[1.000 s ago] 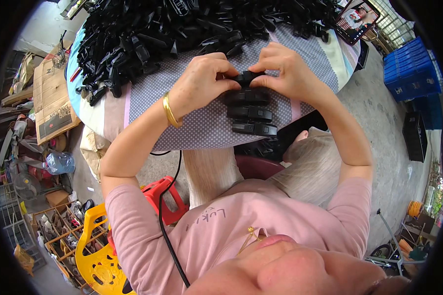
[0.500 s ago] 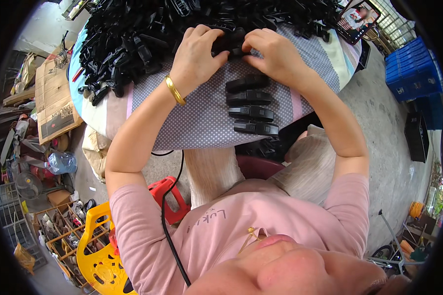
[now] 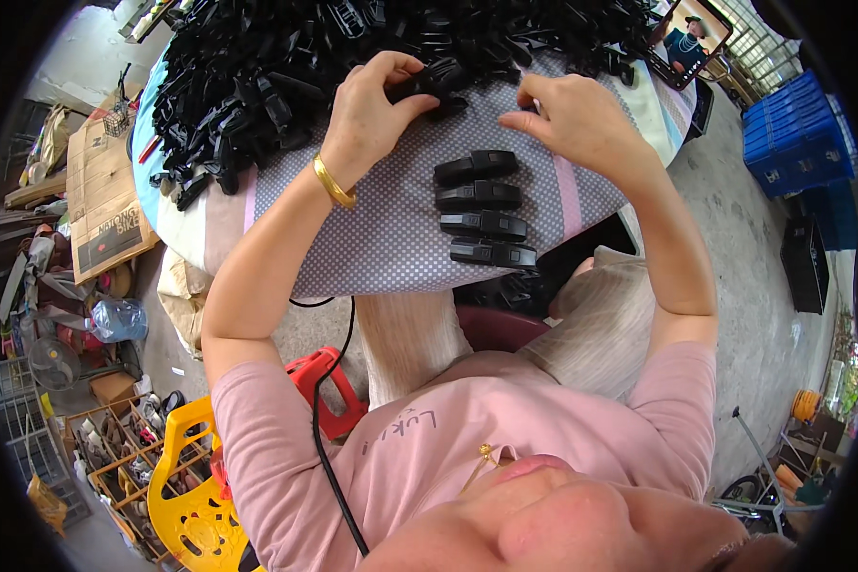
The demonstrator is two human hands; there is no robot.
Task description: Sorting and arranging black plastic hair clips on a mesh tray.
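Observation:
My left hand, with a gold bangle at its wrist, grips a black plastic part between thumb and fingers at the near edge of a big heap of black plastic pieces. To the right, my right hand is raised apart from it. Its thumb and forefinger are closed around something small and dark that I cannot make out. Between my forearms, several matching black plastic parts lie in a column, spaced apart, on the dotted grey tablecloth.
A phone with a lit screen stands at the table's far right. Blue crates are stacked on the floor to the right. A red stool and a yellow chair stand at left. A black cable hangs beside me.
My right hand has moved right, away from the left hand and the black part. The left hand stays by the heap, still gripping the part. The phone's picture has changed.

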